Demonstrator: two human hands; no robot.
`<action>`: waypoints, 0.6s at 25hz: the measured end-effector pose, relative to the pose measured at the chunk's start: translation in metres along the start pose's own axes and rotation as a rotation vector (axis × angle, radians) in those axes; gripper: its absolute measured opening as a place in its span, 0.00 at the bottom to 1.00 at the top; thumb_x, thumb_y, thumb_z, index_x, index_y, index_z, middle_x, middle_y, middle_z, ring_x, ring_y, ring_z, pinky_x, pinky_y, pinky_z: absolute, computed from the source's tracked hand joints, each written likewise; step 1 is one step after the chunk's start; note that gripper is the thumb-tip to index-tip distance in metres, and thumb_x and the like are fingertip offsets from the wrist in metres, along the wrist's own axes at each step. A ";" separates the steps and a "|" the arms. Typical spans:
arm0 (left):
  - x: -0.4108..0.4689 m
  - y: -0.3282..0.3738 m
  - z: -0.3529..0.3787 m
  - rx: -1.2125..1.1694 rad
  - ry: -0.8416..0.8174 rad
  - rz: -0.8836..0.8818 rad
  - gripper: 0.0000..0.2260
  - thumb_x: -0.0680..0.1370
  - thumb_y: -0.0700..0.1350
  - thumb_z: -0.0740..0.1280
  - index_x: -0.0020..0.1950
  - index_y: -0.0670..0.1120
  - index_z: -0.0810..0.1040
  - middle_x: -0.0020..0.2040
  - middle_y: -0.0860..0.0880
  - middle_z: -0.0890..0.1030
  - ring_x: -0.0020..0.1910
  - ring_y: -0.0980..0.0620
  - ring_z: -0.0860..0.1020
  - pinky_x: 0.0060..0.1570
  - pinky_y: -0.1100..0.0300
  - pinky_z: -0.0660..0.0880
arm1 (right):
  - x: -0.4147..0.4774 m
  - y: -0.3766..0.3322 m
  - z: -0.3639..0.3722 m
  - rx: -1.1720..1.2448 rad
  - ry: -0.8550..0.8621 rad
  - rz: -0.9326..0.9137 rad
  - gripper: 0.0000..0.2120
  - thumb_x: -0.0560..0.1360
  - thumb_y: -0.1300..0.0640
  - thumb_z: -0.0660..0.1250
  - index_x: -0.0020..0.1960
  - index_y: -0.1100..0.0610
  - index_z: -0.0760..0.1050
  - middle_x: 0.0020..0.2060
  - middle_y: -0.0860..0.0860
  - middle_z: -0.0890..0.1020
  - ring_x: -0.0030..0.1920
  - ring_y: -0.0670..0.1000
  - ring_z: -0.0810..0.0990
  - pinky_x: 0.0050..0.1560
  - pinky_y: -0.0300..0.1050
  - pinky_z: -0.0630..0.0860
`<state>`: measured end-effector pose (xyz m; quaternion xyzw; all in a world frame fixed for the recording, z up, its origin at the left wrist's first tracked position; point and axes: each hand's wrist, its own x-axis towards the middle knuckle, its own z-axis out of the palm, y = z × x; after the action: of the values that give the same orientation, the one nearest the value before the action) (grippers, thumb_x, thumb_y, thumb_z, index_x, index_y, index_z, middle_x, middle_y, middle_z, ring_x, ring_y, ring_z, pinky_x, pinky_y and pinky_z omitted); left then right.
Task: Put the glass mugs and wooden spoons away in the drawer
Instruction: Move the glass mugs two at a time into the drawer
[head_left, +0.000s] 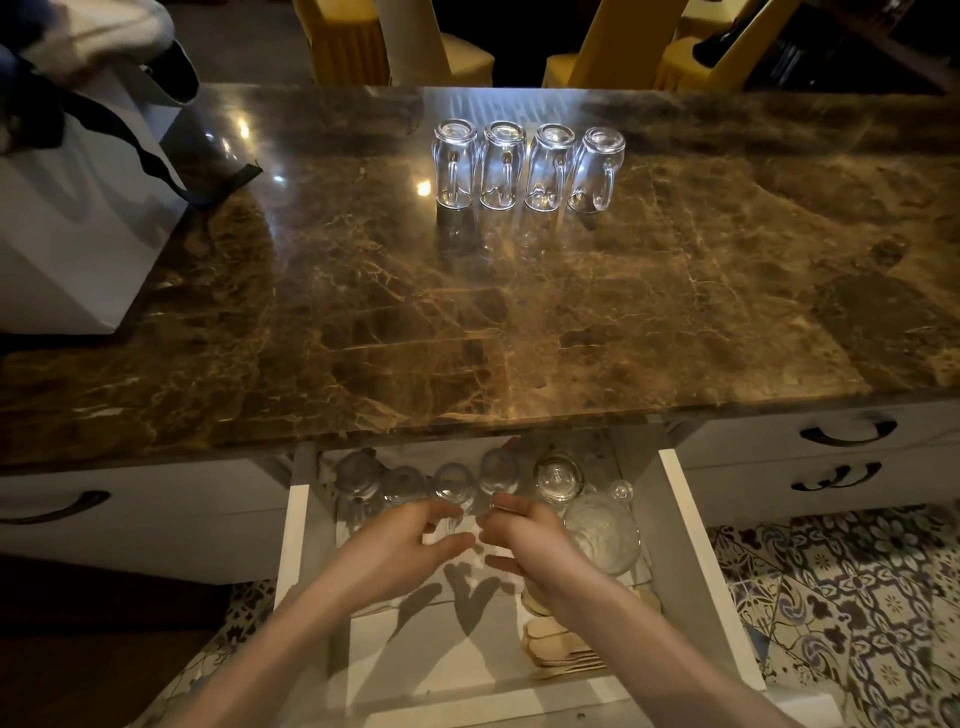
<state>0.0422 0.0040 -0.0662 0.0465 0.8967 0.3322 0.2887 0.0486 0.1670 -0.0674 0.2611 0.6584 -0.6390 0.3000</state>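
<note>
Clearly fragile: four glass mugs upside down in a tight row at the far side of the marble counter, handles toward the camera, neighbours touching or nearly so. Stiff, smooth, likely slippery on polished stone, and probably fairly heavy for their size (thick bases, by the look). Best taken one at a time, by the handle or around the body, lifted clear before moving sideways so as not to knock the next mug.

Below, open drawer with more glassware along its back and wooden spoons stacked at the near right, light and tough, easy to grab in a bunch.

Left hand and right hand both inside the drawer, fingers curled at the row of glasses; hard to tell whether either actually grips a glass, as clear glass and blur hide the contact.
</note>
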 end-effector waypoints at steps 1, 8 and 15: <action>-0.003 0.006 -0.009 -0.025 0.001 0.046 0.21 0.73 0.63 0.63 0.64 0.57 0.73 0.60 0.57 0.77 0.56 0.61 0.75 0.55 0.59 0.75 | -0.007 -0.008 -0.004 0.007 -0.041 -0.038 0.10 0.74 0.59 0.66 0.55 0.53 0.74 0.49 0.51 0.81 0.50 0.50 0.80 0.53 0.45 0.78; -0.015 0.044 -0.068 -0.318 0.102 0.287 0.17 0.70 0.61 0.64 0.57 0.58 0.77 0.51 0.62 0.81 0.52 0.65 0.78 0.51 0.67 0.76 | -0.039 -0.066 -0.022 -0.121 -0.135 -0.308 0.12 0.75 0.55 0.68 0.58 0.50 0.77 0.50 0.49 0.83 0.49 0.46 0.83 0.48 0.41 0.79; 0.013 0.067 -0.107 -0.524 0.372 0.372 0.11 0.72 0.53 0.67 0.53 0.55 0.80 0.49 0.53 0.83 0.49 0.56 0.81 0.49 0.61 0.78 | -0.021 -0.127 -0.028 -0.005 -0.060 -0.502 0.08 0.74 0.58 0.68 0.52 0.51 0.79 0.47 0.49 0.85 0.44 0.46 0.84 0.43 0.40 0.80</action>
<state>-0.0342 -0.0011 0.0346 0.0719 0.7946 0.6000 0.0577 -0.0318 0.1897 0.0348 0.0696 0.6949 -0.6994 0.1519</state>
